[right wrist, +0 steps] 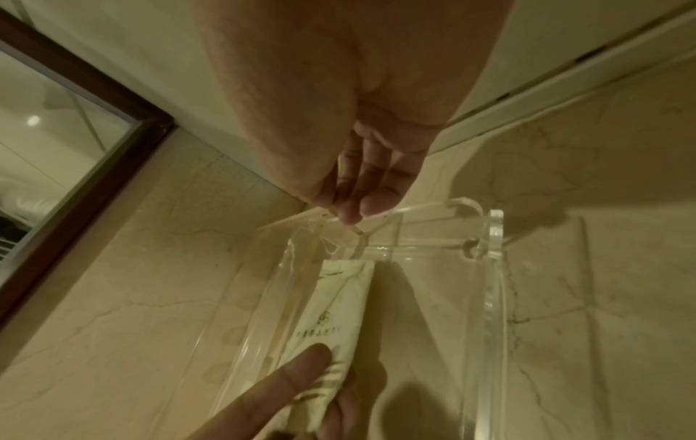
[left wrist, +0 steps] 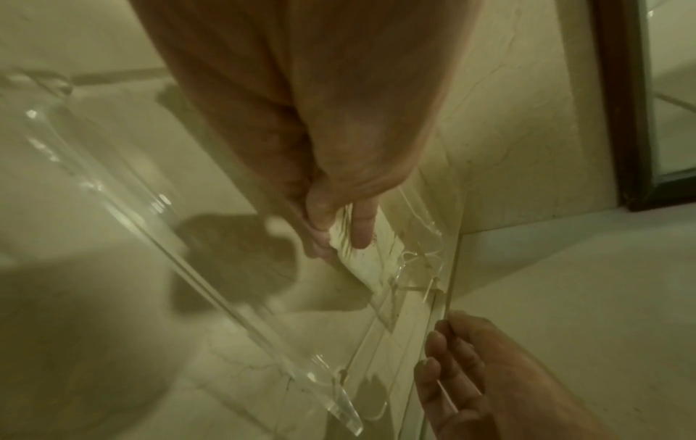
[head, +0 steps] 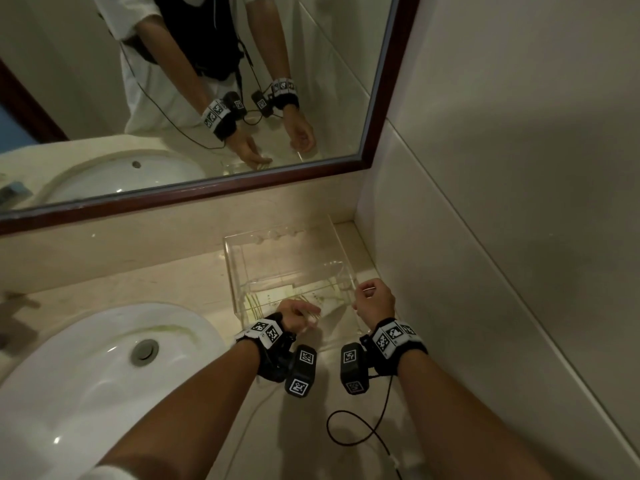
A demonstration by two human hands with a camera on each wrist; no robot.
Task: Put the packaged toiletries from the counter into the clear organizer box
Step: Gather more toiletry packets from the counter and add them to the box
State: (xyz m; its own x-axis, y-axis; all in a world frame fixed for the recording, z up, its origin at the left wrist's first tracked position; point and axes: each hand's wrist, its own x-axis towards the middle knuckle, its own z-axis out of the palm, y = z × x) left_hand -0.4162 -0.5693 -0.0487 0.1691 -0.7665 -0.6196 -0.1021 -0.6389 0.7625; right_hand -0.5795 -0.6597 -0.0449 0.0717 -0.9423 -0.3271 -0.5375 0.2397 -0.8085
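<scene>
The clear organizer box stands on the counter in the corner by the right wall. My left hand is at the box's near side. In the left wrist view, thumb and fingers of the left hand pinch one end of a cream packet. The packet lies lengthwise inside the box, with a printed logo on it. My right hand is at the box's near right corner. There the fingers of the right hand pinch the edge of the box's thin clear lid and hold it up.
A white sink basin lies to the left of the box, with a tap at the far left edge. A dark-framed mirror hangs behind the counter. The tiled wall stands close on the right. A black cable loops below my wrists.
</scene>
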